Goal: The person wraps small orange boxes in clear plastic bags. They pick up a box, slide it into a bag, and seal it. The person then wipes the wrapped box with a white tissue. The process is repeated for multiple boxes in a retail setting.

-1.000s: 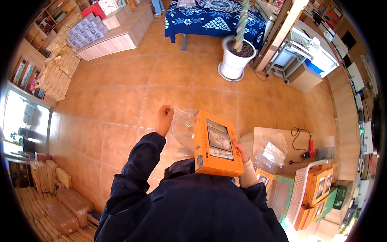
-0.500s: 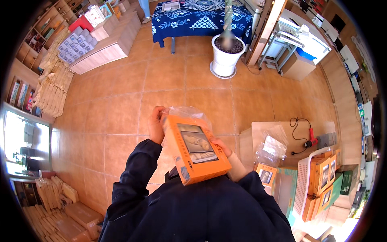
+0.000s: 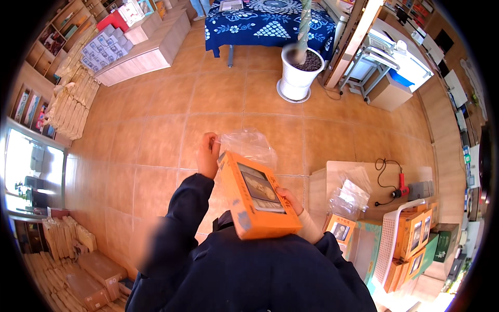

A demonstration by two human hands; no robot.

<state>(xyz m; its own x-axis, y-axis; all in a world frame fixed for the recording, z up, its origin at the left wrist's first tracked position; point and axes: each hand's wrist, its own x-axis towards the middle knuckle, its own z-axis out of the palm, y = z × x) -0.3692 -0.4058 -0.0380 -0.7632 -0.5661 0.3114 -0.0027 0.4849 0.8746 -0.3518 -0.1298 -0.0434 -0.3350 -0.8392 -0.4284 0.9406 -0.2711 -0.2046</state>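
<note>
An orange box with a windowed front is tilted in front of my body, with my right hand closed on its right side. My left hand pinches a clear plastic bag at its left end, just above the box's upper left corner. The bag spreads out behind the box, and part of it is hidden by the box.
A board at right holds loose clear bags and a red tool. A white basket has orange boxes. A potted plant stands by a cloth-covered table. Paper bundles line the left.
The box, upright and right of the bag earlier, has swung left and tilted in front of it. The bag has shifted up and right, and my left hand still pinches it.
</note>
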